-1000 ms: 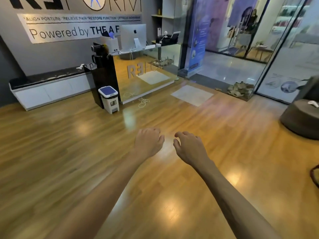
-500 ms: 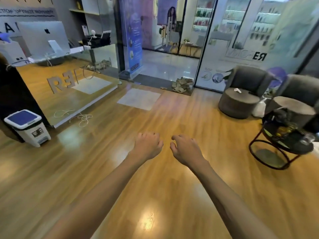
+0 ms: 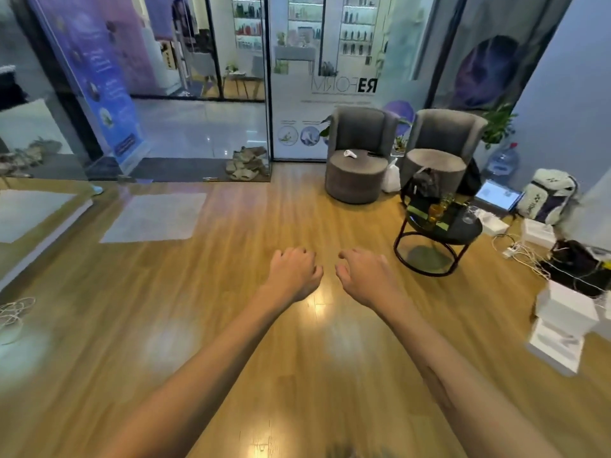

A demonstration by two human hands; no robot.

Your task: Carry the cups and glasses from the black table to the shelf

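My left hand (image 3: 292, 272) hangs out before me over the wooden floor (image 3: 198, 292), fingers loosely curled, grasping nothing. My right hand (image 3: 365, 276) is just beside it, likewise loose and holding nothing. Further right, in front of two grey armchairs (image 3: 360, 153), stands the round black surface (image 3: 463, 228), bearing amber glasses (image 3: 433, 213) and a clear glass (image 3: 468, 215) near its right edge.

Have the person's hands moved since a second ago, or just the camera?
Cannot tell: left hand and right hand sit mid-picture as before; only the room slid leftward.
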